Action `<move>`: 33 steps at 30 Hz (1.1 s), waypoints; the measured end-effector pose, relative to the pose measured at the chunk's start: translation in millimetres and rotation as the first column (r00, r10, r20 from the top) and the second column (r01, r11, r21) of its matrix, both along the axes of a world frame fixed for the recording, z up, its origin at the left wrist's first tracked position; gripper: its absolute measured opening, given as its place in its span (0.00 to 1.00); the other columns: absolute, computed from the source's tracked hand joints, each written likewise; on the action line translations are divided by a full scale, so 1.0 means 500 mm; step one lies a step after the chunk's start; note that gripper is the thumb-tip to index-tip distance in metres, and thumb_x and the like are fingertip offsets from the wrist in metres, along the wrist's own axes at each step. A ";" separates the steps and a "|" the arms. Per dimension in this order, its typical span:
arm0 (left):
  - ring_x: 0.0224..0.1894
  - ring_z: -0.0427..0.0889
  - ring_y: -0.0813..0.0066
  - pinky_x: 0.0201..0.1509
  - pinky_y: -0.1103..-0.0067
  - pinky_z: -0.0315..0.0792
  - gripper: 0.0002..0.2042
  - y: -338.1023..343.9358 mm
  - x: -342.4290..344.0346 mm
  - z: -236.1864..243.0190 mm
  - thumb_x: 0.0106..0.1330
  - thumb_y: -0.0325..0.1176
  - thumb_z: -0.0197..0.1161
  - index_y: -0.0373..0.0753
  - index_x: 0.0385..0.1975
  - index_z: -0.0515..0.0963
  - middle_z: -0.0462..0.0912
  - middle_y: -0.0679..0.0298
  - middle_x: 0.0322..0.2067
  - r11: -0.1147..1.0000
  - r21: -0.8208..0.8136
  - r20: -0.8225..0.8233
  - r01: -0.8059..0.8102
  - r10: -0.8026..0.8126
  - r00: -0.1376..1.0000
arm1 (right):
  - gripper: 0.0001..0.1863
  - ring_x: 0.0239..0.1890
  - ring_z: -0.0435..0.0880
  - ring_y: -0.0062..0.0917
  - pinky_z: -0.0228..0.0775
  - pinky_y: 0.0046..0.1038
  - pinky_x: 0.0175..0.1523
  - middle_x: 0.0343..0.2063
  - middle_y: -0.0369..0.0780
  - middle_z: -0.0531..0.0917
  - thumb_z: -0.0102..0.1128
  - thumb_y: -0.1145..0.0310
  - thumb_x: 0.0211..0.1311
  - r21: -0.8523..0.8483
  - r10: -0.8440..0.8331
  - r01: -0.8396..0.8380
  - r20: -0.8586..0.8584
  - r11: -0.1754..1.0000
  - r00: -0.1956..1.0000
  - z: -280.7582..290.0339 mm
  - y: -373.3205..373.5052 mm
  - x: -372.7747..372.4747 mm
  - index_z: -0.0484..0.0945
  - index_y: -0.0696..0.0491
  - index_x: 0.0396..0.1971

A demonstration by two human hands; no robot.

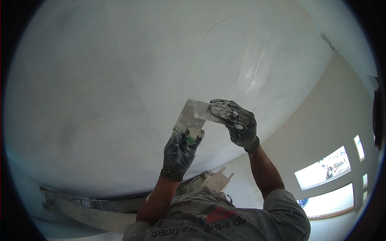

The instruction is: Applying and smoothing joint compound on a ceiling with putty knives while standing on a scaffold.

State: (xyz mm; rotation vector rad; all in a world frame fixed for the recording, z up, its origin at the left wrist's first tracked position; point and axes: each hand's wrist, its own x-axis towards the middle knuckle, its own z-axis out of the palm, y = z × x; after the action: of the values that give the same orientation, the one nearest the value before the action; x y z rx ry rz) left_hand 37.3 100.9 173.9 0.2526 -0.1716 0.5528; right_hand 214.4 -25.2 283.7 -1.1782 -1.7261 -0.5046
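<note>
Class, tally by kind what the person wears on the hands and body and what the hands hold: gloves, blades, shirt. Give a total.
Gloves: 2, on the left hand and right hand
Blades: 2, the left blade and right blade
Shirt: 1
Total: 5

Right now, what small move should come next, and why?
Probably the right hand should draw the right blade gently off the left blade: the two overlap at the left blade's upper end, and the left hand holds that one at its lower end, likely steadying it.
</note>
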 end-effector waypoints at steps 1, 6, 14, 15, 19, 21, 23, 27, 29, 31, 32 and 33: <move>0.62 0.74 0.58 0.72 0.61 0.64 0.21 -0.002 0.001 0.009 0.70 0.28 0.55 0.29 0.61 0.64 0.77 0.51 0.56 1.000 0.003 -0.046 -0.001 0.001 0.999 | 0.18 0.51 0.85 0.33 0.78 0.35 0.56 0.45 0.40 0.86 0.63 0.77 0.57 -0.005 0.001 -0.001 -0.001 1.000 1.000 -0.004 -0.002 0.001 0.82 0.54 0.49; 0.56 0.78 0.64 0.67 0.64 0.71 0.15 -0.001 -0.001 0.024 0.72 0.28 0.53 0.30 0.56 0.68 0.78 0.52 0.53 0.874 0.458 -0.167 -0.165 0.267 0.949 | 0.17 0.52 0.83 0.37 0.76 0.44 0.58 0.45 0.38 0.85 0.64 0.74 0.55 -0.001 -0.212 0.219 0.256 0.976 0.943 -0.011 0.006 0.012 0.83 0.46 0.46; 0.52 0.81 0.62 0.61 0.65 0.76 0.19 -0.009 -0.006 0.031 0.69 0.25 0.54 0.25 0.58 0.67 0.77 0.51 0.52 0.966 0.230 -0.147 -0.119 0.155 0.977 | 0.22 0.50 0.83 0.38 0.78 0.38 0.56 0.45 0.42 0.84 0.55 0.83 0.51 -0.048 -0.423 0.431 0.121 0.901 0.898 -0.087 0.011 0.107 0.81 0.49 0.46; 0.53 0.81 0.61 0.62 0.63 0.76 0.19 -0.007 -0.003 0.024 0.69 0.25 0.54 0.25 0.58 0.67 0.77 0.49 0.52 0.939 0.310 -0.164 -0.149 0.207 0.964 | 0.20 0.49 0.84 0.40 0.78 0.38 0.55 0.45 0.43 0.84 0.54 0.82 0.53 -0.034 -0.378 0.379 0.038 0.925 0.925 -0.080 0.012 0.091 0.81 0.51 0.47; 0.56 0.78 0.59 0.65 0.59 0.71 0.20 -0.008 -0.012 0.029 0.70 0.26 0.54 0.25 0.60 0.65 0.76 0.49 0.55 0.947 0.294 -0.184 -0.127 0.187 0.965 | 0.27 0.51 0.82 0.40 0.79 0.37 0.54 0.46 0.45 0.83 0.56 0.83 0.47 -0.156 -0.244 0.228 -0.091 0.961 0.966 -0.129 0.035 0.039 0.79 0.49 0.50; 0.56 0.77 0.58 0.67 0.58 0.69 0.22 -0.002 -0.029 0.017 0.71 0.28 0.54 0.27 0.62 0.64 0.75 0.50 0.56 0.975 0.170 -0.134 -0.143 0.167 0.977 | 0.26 0.50 0.83 0.40 0.79 0.37 0.53 0.47 0.45 0.83 0.57 0.83 0.48 -0.198 -0.359 0.346 -0.033 0.917 0.933 -0.136 0.018 0.062 0.79 0.48 0.50; 0.56 0.77 0.57 0.67 0.59 0.69 0.22 0.002 -0.041 0.018 0.70 0.28 0.54 0.27 0.62 0.64 0.75 0.50 0.56 0.964 0.196 -0.173 -0.179 0.214 0.962 | 0.23 0.46 0.85 0.36 0.81 0.33 0.47 0.45 0.44 0.84 0.57 0.80 0.52 -0.185 -0.465 0.440 -0.124 0.879 0.877 -0.102 0.006 0.099 0.80 0.48 0.50; 0.56 0.77 0.56 0.65 0.60 0.71 0.21 0.006 -0.064 -0.046 0.70 0.26 0.55 0.28 0.61 0.64 0.75 0.50 0.56 0.948 0.222 -0.281 -0.226 0.285 0.917 | 0.13 0.31 0.84 0.44 0.77 0.35 0.35 0.34 0.49 0.83 0.57 0.72 0.63 0.305 -0.666 0.752 -0.349 0.585 0.660 0.091 -0.019 0.197 0.76 0.60 0.47; 0.55 0.78 0.56 0.65 0.61 0.72 0.21 0.004 -0.071 -0.085 0.68 0.25 0.55 0.29 0.61 0.65 0.76 0.50 0.55 0.959 0.180 -0.333 -0.218 0.268 0.904 | 0.17 0.35 0.84 0.45 0.78 0.41 0.40 0.37 0.49 0.84 0.59 0.69 0.61 0.301 -0.755 0.869 -0.433 0.393 0.492 0.200 -0.018 0.263 0.75 0.59 0.49; 0.55 0.78 0.56 0.64 0.61 0.73 0.21 0.009 -0.063 -0.085 0.68 0.25 0.55 0.29 0.60 0.66 0.76 0.50 0.55 0.960 0.175 -0.355 -0.218 0.268 0.896 | 0.16 0.37 0.85 0.43 0.78 0.40 0.42 0.37 0.48 0.84 0.58 0.66 0.59 0.266 -0.852 0.946 -0.437 0.183 0.287 0.310 0.011 0.341 0.78 0.57 0.45; 0.55 0.78 0.57 0.63 0.61 0.73 0.20 0.008 -0.070 -0.097 0.68 0.25 0.55 0.29 0.60 0.66 0.76 0.51 0.54 0.959 0.159 -0.380 -0.233 0.278 0.882 | 0.15 0.37 0.85 0.43 0.78 0.40 0.42 0.37 0.48 0.84 0.57 0.65 0.59 0.139 -0.858 0.971 -0.455 0.196 0.239 0.336 0.033 0.364 0.78 0.57 0.43; 0.54 0.78 0.57 0.62 0.62 0.74 0.20 0.003 -0.066 -0.092 0.68 0.25 0.56 0.29 0.59 0.67 0.77 0.51 0.54 0.951 0.182 -0.392 -0.250 0.304 0.868 | 0.14 0.38 0.85 0.43 0.78 0.40 0.42 0.37 0.48 0.84 0.57 0.65 0.58 0.014 -0.870 0.979 -0.457 0.203 0.186 0.373 0.056 0.383 0.79 0.56 0.41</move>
State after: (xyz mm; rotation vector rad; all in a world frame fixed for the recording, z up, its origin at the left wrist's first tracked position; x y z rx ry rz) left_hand 4.2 102.7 128.1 0.5185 0.2526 0.7627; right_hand 406.0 2.5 470.2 -1.8939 -0.3023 -1.1705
